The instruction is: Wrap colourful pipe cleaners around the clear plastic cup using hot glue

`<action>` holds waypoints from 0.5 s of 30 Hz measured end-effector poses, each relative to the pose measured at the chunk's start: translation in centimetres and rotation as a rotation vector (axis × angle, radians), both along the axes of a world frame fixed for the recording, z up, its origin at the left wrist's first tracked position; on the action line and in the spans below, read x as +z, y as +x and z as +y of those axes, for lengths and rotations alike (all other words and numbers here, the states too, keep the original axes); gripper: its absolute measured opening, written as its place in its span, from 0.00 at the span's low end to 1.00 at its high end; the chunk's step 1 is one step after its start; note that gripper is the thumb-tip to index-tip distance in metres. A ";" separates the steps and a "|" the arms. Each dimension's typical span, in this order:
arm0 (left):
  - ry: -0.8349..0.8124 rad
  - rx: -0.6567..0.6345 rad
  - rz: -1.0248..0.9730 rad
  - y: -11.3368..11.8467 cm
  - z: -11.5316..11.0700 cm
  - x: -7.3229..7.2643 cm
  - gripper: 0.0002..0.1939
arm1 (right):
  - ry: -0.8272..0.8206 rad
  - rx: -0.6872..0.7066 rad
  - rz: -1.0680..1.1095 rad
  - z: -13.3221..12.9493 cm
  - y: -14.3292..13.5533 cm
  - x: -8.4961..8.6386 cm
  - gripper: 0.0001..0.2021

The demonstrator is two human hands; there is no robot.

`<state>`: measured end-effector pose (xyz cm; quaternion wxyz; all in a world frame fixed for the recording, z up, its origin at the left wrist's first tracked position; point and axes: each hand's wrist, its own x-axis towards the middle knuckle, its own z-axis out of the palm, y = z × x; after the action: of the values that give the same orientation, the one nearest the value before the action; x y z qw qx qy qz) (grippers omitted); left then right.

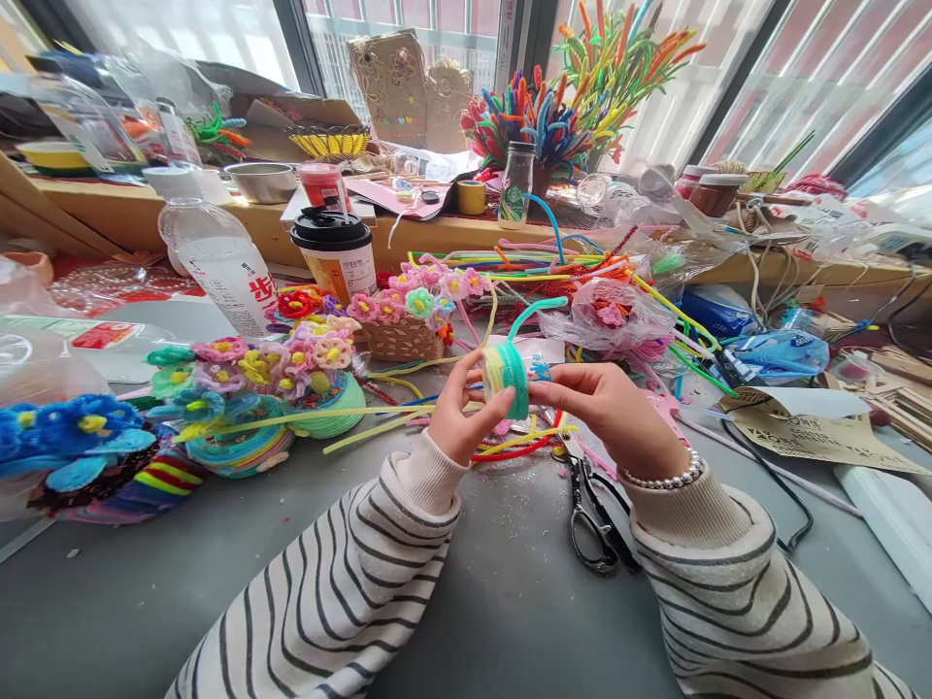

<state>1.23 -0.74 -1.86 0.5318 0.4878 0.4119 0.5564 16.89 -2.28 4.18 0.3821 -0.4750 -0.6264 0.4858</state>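
Between my hands is a small round container wrapped in yellow and teal pipe cleaner, tipped on its side. A loose teal pipe cleaner end curls up from its top. My left hand grips the container from the left, thumb across its near side. My right hand has its fingers closed in a pinch at the container's right side; whether they pinch the pipe cleaner or the container's edge is hidden. Black-handled scissors lie on the table below my right hand. A yellow pipe cleaner stretches out to the left.
Left stand pots covered in pipe cleaner flowers, and a flower-filled woven basket. Behind are a black-lidded paper cup, a plastic bottle and heaped pipe cleaners. Brown paper lies right.
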 end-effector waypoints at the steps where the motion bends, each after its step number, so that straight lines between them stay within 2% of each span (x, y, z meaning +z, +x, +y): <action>1: 0.003 0.010 0.005 0.1 0.0 -0.1 0.34 | 0.003 -0.004 0.000 0.0 0.0 0.0 0.13; 15: 0.016 0.050 0.065 0.4 -0.3 0.2 0.35 | 0.022 -0.010 -0.009 0.1 -0.1 -0.3 0.13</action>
<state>1.64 -1.05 -1.66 0.5001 0.4994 0.4368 0.5565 16.82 -2.22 3.93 0.3872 -0.4759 -0.6310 0.4748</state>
